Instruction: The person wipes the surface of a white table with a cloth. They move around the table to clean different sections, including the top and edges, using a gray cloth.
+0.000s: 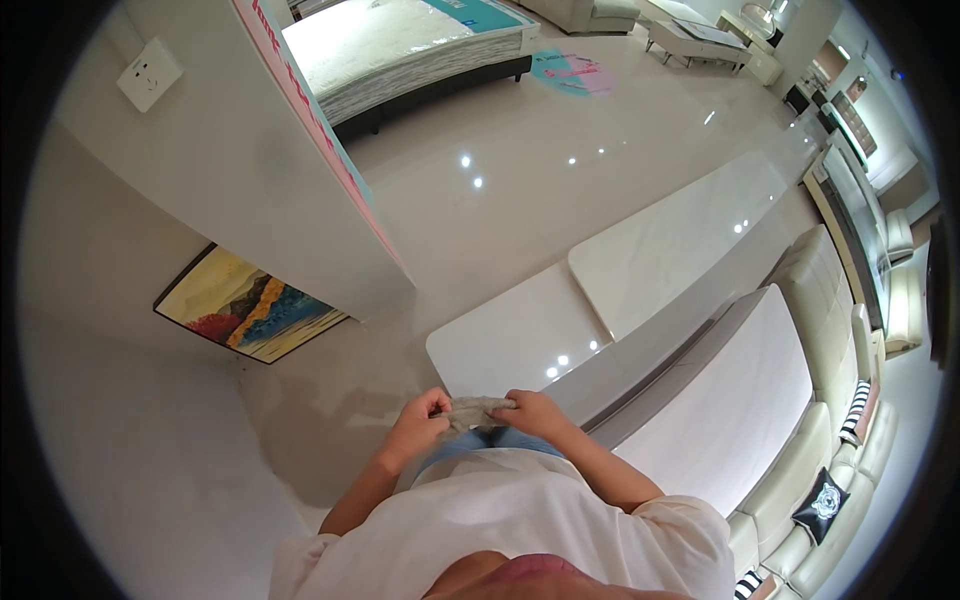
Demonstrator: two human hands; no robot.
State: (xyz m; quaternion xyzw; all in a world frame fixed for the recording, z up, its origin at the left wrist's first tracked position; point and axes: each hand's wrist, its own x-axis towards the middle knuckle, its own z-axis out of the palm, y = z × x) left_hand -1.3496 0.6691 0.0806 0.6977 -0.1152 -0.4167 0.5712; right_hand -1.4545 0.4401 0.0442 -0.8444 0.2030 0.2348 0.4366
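A crumpled grey-beige cloth (473, 410) is stretched between my two hands, close in front of my body at waist height. My left hand (418, 424) is closed on its left end, fingers curled in. At the other end, my right hand (533, 414) pinches the fabric between thumb and fingers. Just beyond the hands lies the rounded corner of a low white tabletop (505, 335). What is beneath the cloth is hidden.
A second white tabletop (680, 250) overlaps the first; another white surface (725, 400) stands right, beside a cream sofa (815, 320) with a black cushion (822, 505). Left, a framed landscape picture (250, 305) leans by a pillar (270, 170). A mattress (400, 60) lies on a bed ahead.
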